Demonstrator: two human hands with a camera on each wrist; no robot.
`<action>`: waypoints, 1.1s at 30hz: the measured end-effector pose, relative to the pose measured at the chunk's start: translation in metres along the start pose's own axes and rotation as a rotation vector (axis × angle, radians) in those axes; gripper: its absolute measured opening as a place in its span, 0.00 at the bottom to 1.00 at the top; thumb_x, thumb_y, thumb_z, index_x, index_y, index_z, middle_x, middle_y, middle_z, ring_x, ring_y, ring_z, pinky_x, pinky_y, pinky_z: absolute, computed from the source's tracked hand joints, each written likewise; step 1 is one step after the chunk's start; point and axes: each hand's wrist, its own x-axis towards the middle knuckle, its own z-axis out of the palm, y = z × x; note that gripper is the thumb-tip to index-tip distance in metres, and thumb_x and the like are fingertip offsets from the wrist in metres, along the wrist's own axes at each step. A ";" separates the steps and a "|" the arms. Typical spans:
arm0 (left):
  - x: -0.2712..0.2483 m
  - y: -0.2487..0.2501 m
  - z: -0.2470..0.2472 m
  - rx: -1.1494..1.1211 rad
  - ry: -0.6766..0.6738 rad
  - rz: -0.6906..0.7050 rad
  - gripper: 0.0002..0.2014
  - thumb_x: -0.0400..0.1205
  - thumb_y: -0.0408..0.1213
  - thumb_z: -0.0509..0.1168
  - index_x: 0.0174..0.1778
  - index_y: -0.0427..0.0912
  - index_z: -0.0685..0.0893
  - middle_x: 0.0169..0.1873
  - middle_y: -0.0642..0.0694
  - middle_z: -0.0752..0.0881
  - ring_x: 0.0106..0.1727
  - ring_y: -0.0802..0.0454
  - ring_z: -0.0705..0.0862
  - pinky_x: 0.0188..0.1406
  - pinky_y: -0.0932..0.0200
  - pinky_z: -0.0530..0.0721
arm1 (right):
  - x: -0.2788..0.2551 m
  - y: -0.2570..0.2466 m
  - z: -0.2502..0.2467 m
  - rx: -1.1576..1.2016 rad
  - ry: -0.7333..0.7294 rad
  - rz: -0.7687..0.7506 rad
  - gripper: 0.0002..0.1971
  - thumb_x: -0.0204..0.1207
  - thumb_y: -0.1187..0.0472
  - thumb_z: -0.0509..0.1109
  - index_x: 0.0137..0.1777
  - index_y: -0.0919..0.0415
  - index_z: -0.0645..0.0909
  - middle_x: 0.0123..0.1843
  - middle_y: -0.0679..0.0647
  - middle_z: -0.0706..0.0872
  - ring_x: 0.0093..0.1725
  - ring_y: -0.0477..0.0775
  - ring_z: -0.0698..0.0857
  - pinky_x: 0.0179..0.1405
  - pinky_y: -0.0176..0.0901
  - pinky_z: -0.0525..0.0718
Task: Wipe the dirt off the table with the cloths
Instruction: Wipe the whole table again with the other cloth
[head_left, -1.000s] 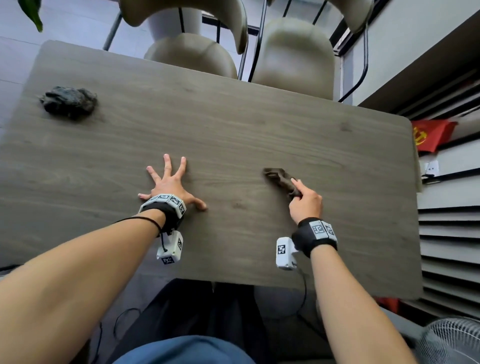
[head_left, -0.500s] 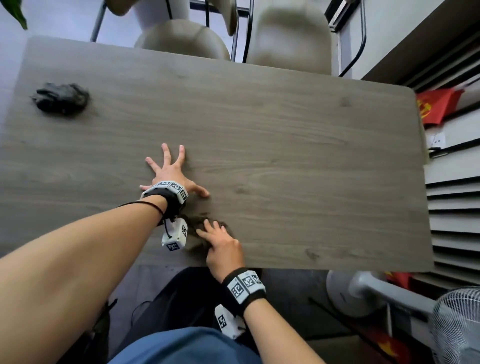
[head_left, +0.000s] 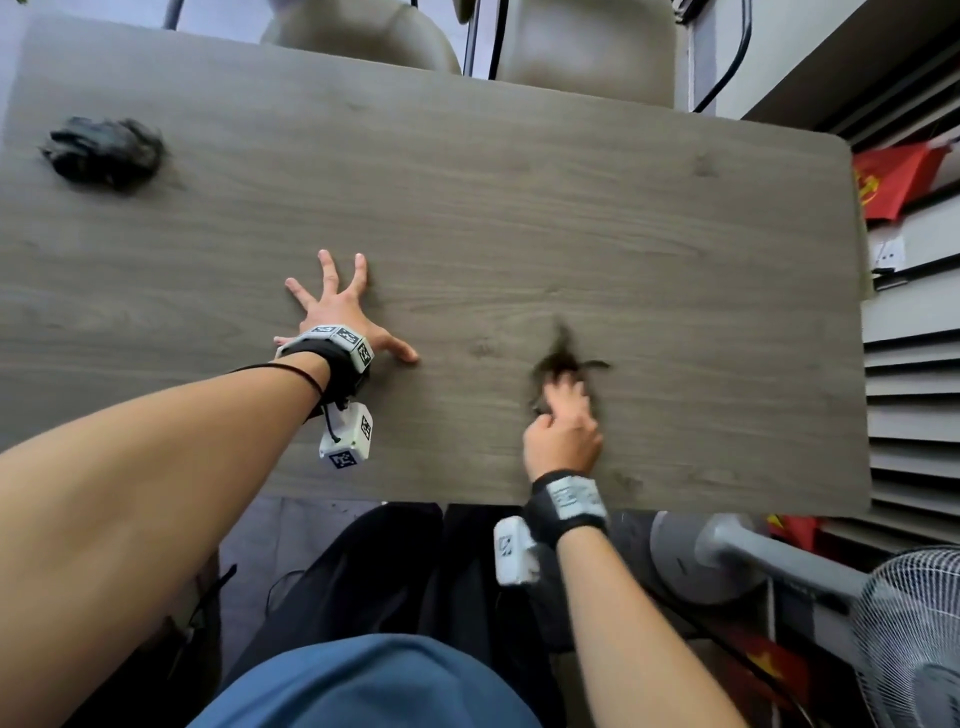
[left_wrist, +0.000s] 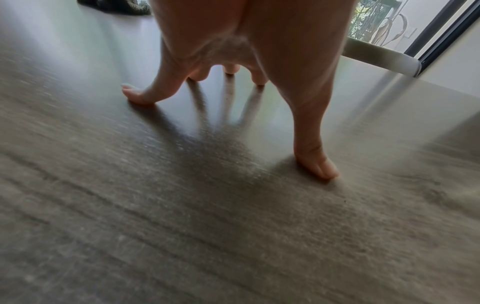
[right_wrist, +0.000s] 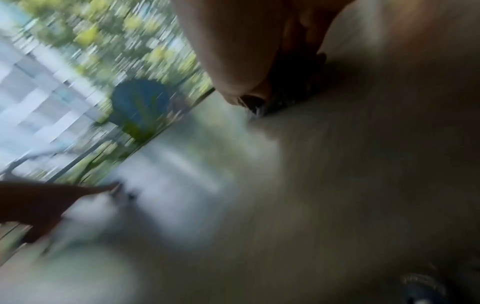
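Wiping the grey wood-grain bench (head_left: 519, 208), the right hand (head_left: 563, 441) presses a crumpled brown cloth (head_left: 558, 364) beside the spread, empty left hand (head_left: 332, 317); firm, overlapping strokes look best.

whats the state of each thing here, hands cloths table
left hand: fingers spread, fingertips on the table, holds nothing
right hand: presses the brown cloth on the table, blurred
black cloth: crumpled, lying untouched at the far left

Bare forearms, black wristbands (head_left: 340, 364) carrying white blocks printed with black square markers. White camera boxes (head_left: 347, 435) slung under both wrists. Blue top (head_left: 363, 686), dark trousers.
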 end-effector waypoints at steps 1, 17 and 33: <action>0.000 0.000 0.000 0.005 0.002 -0.001 0.79 0.43 0.68 0.85 0.82 0.76 0.35 0.83 0.63 0.26 0.84 0.29 0.28 0.71 0.13 0.64 | -0.023 -0.009 0.013 -0.035 -0.058 -0.130 0.31 0.61 0.73 0.71 0.66 0.52 0.85 0.72 0.55 0.82 0.70 0.62 0.81 0.64 0.55 0.81; 0.002 0.000 0.000 0.015 0.007 0.006 0.80 0.42 0.69 0.84 0.82 0.76 0.34 0.84 0.61 0.27 0.83 0.26 0.28 0.72 0.13 0.63 | 0.048 0.056 -0.068 -0.020 -0.050 0.129 0.27 0.69 0.70 0.64 0.63 0.44 0.86 0.72 0.47 0.81 0.66 0.61 0.83 0.62 0.48 0.80; -0.004 0.002 0.000 0.035 0.034 0.012 0.78 0.48 0.68 0.85 0.86 0.69 0.37 0.86 0.55 0.30 0.83 0.22 0.30 0.80 0.23 0.60 | -0.061 0.030 -0.036 0.061 -0.325 -0.221 0.31 0.62 0.65 0.57 0.61 0.40 0.87 0.70 0.44 0.82 0.66 0.47 0.83 0.64 0.39 0.81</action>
